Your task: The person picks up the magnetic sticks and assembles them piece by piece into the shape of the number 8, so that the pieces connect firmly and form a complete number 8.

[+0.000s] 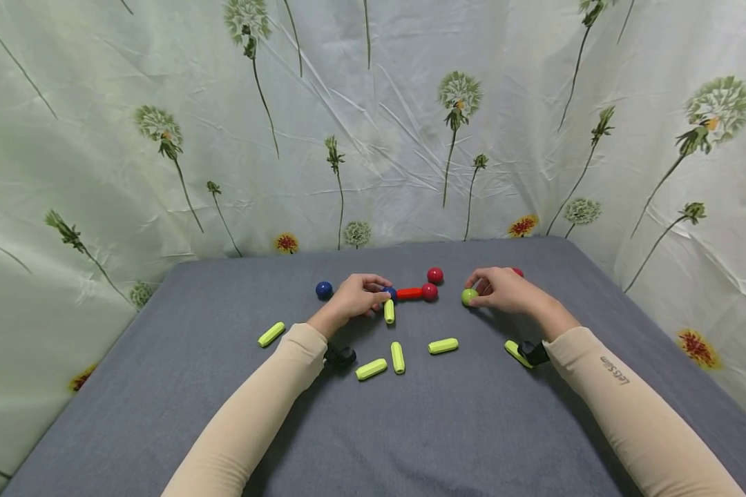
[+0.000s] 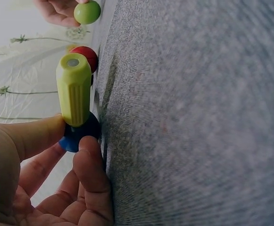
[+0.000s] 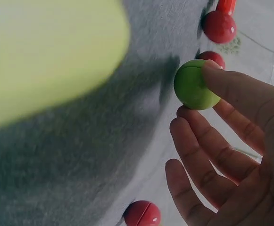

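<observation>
While pinching the blue ball (image 2: 72, 139) between the left hand's (image 1: 356, 297) thumb and fingers, holds the green ball (image 1: 469, 297) between thumb and fingertips of the right hand (image 1: 502, 288), with the remaining fingers loosely spread. At the blue ball, has a yellow rod (image 1: 389, 312) jutting to the near side and a red rod (image 1: 409, 294) reaching right to a red ball (image 1: 430, 293). Has the green ball right of that, apart. On the table (image 1: 205, 414), has a second blue ball (image 1: 324, 290) left of the left hand, a second red ball (image 1: 435, 275) just behind the first, and five loose yellow rods (image 1: 443, 346) nearer.
</observation>
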Motion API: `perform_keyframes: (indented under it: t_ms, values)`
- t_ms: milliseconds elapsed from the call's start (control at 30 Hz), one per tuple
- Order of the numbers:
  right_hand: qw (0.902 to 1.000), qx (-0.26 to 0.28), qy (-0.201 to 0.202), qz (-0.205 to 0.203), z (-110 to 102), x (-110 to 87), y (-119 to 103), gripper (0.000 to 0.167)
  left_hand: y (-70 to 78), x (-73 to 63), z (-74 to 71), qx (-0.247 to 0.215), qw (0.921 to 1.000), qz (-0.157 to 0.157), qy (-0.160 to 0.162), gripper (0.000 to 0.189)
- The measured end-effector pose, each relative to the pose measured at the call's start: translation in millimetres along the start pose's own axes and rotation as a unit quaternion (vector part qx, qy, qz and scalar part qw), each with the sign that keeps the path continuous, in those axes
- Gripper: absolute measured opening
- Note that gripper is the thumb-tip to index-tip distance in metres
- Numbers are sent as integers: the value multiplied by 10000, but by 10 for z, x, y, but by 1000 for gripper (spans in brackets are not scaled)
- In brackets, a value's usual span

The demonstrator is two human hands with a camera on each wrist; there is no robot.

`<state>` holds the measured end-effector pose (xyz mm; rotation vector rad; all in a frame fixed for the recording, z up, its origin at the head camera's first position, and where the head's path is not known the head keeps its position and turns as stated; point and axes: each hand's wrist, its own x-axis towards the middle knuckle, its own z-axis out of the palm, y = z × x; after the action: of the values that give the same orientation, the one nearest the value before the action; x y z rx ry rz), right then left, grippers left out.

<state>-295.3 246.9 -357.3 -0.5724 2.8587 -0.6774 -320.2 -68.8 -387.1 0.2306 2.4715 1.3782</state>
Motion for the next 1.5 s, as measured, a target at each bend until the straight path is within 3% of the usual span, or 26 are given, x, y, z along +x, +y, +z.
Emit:
perform_keyframes:
  t_ms: [400, 1100, 1500]
  values:
    - [9998, 9, 2, -175, 101, 9, -280, 28, 3, -17, -6, -18, 10000, 9, -4, 19]
    - [9948, 290, -517, -823, 426, 54, -892, 26, -21, 3, -6, 91, 9999, 82, 21, 21]
    - [9905, 491, -595, -1138, 564, 98, -1034, 30, -44, 21, -8, 94, 9998, 175, -6, 20]
